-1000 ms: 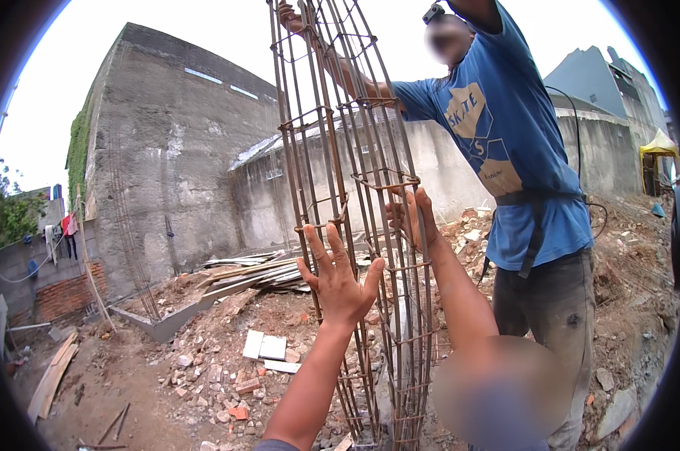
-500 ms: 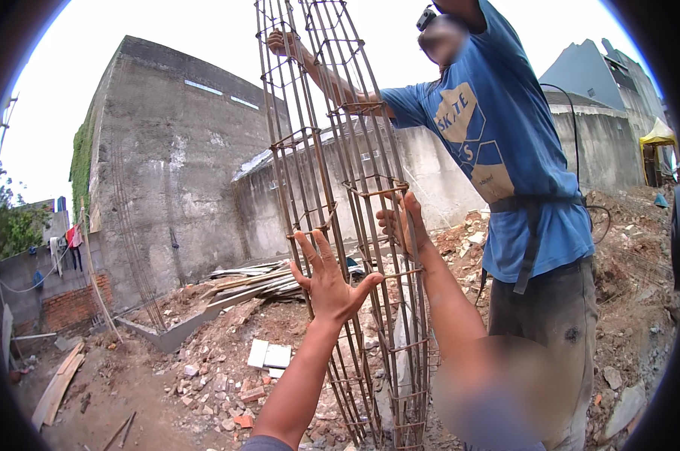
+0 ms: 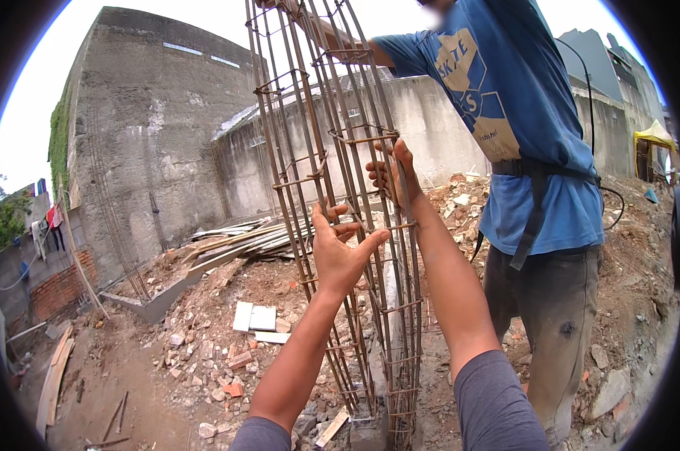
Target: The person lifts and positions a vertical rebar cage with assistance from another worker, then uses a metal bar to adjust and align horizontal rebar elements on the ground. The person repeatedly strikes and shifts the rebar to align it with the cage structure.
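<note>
While the person's 2 bare hands are reaching up from the lower edge, a tall rebar cage (image 3: 340,195) is standing between them, just in front of a co-worker in a blue shirt (image 3: 520,128). The left hand (image 3: 338,252) is pressing its open palm against the near bars, fingers spread apart and not curled around anything. The right hand (image 3: 395,177) is sitting higher on the cage's right side; its fingers are lying against a vertical bar and a tie, but whether they are clamped around it cannot be told.

Open room is lying to the left, where rubble (image 3: 220,353) and bare ground are spreading out toward a stack of planks (image 3: 242,240) and a grey concrete wall (image 3: 137,135). To the right the co-worker is standing near the cage, leaving little space there.

The cage's top is running out of the upper edge, so its full height is cut off, as is the co-worker's raised arm. Its foot is partly hidden among broken masonry and a concrete block (image 3: 370,428).

The cage's long axis is running nearly vertical, its top leaning slightly to the left, though the lens is bending straight lines.
</note>
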`<state>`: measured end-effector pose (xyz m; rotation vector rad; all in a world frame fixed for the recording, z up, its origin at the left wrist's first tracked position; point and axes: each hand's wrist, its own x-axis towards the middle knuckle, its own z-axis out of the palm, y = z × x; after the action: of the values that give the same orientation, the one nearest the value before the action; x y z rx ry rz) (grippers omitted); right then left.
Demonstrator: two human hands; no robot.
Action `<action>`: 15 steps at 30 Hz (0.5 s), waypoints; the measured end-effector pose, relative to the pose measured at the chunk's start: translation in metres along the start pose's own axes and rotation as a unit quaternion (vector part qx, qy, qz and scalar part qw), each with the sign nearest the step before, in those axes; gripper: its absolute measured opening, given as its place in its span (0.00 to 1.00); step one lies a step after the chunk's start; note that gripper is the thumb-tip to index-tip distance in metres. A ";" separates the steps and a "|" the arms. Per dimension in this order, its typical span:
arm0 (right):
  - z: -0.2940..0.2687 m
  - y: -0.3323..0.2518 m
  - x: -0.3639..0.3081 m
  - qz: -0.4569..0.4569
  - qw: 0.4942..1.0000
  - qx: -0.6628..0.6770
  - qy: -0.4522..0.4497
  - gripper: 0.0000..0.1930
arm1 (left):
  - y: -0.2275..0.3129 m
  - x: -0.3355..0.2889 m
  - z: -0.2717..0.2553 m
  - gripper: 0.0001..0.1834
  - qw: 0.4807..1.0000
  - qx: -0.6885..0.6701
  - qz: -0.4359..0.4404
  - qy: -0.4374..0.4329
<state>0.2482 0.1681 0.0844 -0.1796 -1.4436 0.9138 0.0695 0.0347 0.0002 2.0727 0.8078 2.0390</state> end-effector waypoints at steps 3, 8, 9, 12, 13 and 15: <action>0.012 -0.002 0.000 -0.008 1.000 0.012 0.000 0.53 | 0.004 0.002 -0.011 0.63 1.000 -0.017 0.002 -0.025; 0.002 -0.016 -0.005 -0.026 0.999 -0.031 -0.019 0.58 | 0.012 0.006 0.001 0.56 0.999 0.031 0.006 -0.031; -0.003 -0.013 -0.013 -0.034 0.998 -0.040 -0.023 0.57 | 0.009 0.006 0.002 0.56 0.999 0.032 0.020 -0.023; -0.034 0.016 -0.069 0.004 0.999 0.025 0.044 0.52 | 0.004 0.009 -0.003 0.54 0.995 0.078 0.068 0.003; -0.052 0.043 -0.101 0.032 0.995 0.011 0.091 0.48 | -0.003 0.009 -0.002 0.52 0.990 0.098 0.102 0.021; -0.084 0.100 -0.170 0.166 0.979 -0.019 0.117 0.48 | -0.004 0.000 0.007 0.47 0.985 0.123 0.114 0.029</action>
<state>0.3038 0.1623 -0.1229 -0.5523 -1.2312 1.0948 0.0752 0.0402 -0.0019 2.3436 0.9100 2.2257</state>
